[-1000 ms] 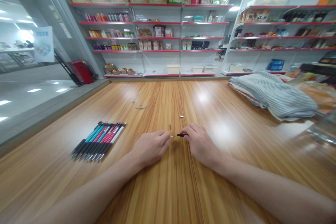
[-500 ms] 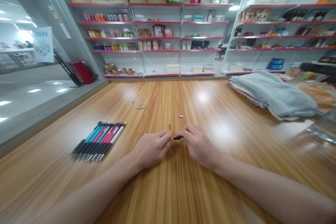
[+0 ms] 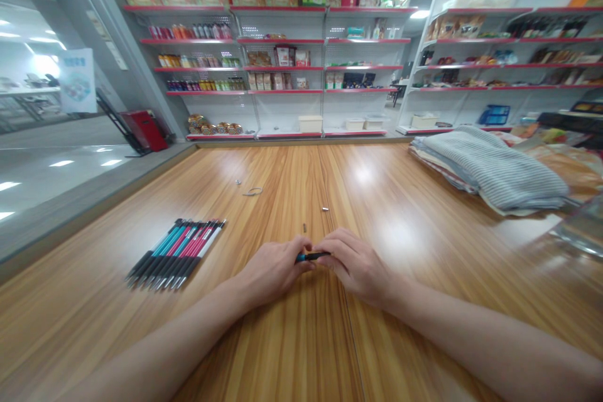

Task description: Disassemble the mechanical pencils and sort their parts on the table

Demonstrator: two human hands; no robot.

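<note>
Shop shelving [image 3: 282, 69] with red edges fills the back wall, stocked with boxes, bottles and tins, and a second run of shelves stands off to the right. In front of it stretches a long wooden table [image 3: 424, 232] with a glossy top, made of planks whose seam runs down the middle. Both forearms lie on the wood and meet near the middle of the table. The left hand [image 3: 276, 267] is curled, its thumb and forefinger pinched on the blue end of a pen [image 3: 311, 256], while the right hand [image 3: 353, 264] closes its fingertips on the black end. The pen lies roughly level between the two hands, just above the tabletop; whether it touches the wood cannot be told. To the left, well apart from the hands, a row of pens [image 3: 176, 253] lies side by side on the table, teal, pink and white barrels with black tips pointing toward the near edge. Just beyond the hands sits a tiny metal part [image 3: 304, 227], and a little farther out another small metal piece [image 3: 325, 208]. Farther still, left of the seam, lie a thin wire ring [image 3: 253, 191] and a small bit [image 3: 239, 181] beside it. On the right side of the table rests a stack of folded striped cloths [image 3: 494, 173]. A red case [image 3: 145, 130] stands on the floor by the left wall.
</note>
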